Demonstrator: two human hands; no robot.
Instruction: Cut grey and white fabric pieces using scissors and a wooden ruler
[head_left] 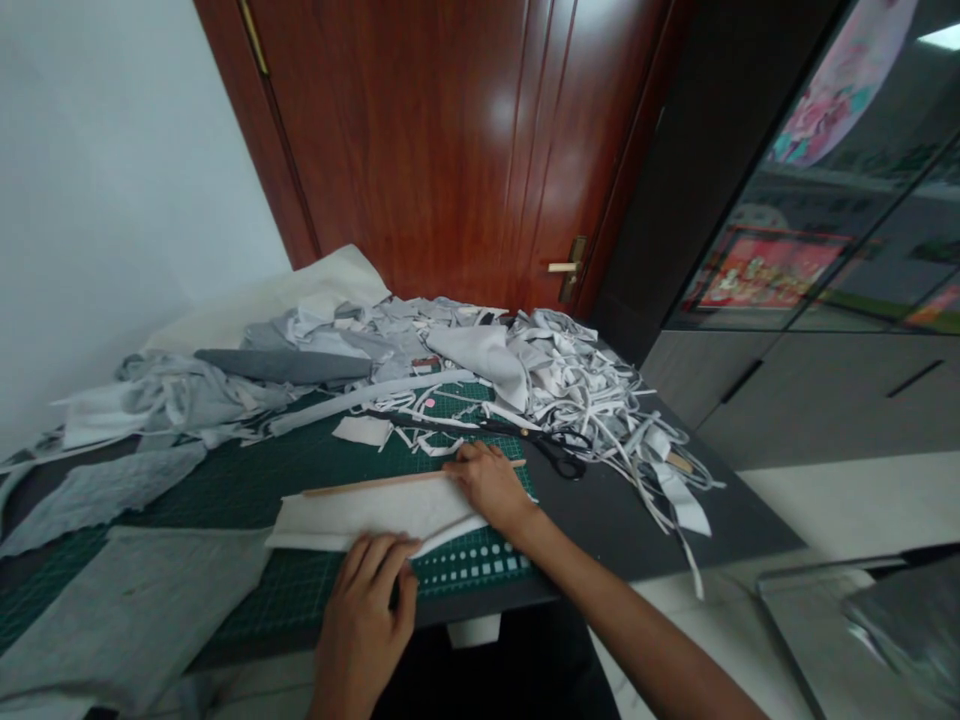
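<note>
A folded strip of white fabric point(390, 508) lies on the green cutting mat point(480, 575), with a thin wooden stick point(375, 483) along its far edge. My right hand point(491, 487) is closed over the right end of the strip and the stick, its fingertips at the far edge. My left hand point(371, 590) rests at the fabric's near edge, fingers bent onto it and thumb apart. To the left, a grey piece of cloth point(150, 600) hangs over the table's front edge. Black scissors point(559, 450) lie beyond my right hand.
Heaped white and grey fabric scraps point(577, 375) cover the back and right of the table point(600, 540). More crumpled cloth point(187, 390) lies at the back left against the wall. A wooden door point(450, 150) stands behind, and cabinets point(825, 390) stand to the right.
</note>
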